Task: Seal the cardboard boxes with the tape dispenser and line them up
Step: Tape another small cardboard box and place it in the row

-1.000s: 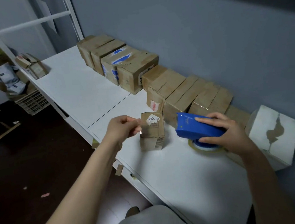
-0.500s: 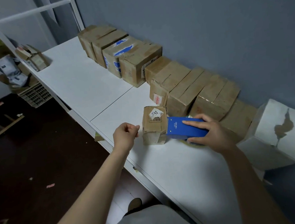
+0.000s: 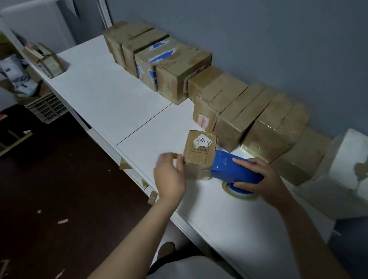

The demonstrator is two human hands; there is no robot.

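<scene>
While the box (image 3: 201,155) stands close to the near edge of the table (image 3: 108,97), with free surface on its left, the right hand (image 3: 264,181) clasps the dispenser (image 3: 232,170), whose nose touches the box's right side. The left hand (image 3: 169,178) at its left side is blurred; its grip I cannot tell.

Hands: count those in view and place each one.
2. The left hand, blurred, is beside the small cardboard box, on its left; the right hand grips the blue tape dispenser set against that box's right side.
</scene>
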